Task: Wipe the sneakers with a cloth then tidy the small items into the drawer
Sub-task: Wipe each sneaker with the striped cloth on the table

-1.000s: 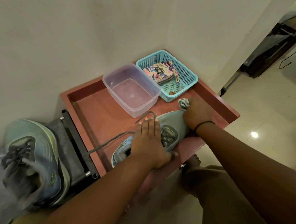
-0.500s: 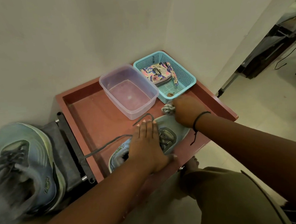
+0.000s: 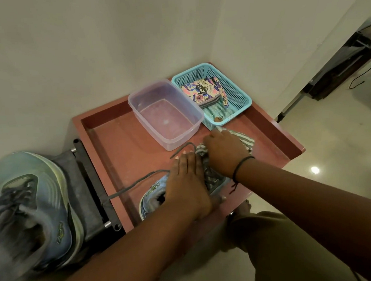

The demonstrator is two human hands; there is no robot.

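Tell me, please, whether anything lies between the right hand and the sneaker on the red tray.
Only the striped cloth does, as wiping needs: the right hand presses it onto the toe end of the sneaker. The left hand lies straight on the sneaker's laces, beside the cloth, not under it.
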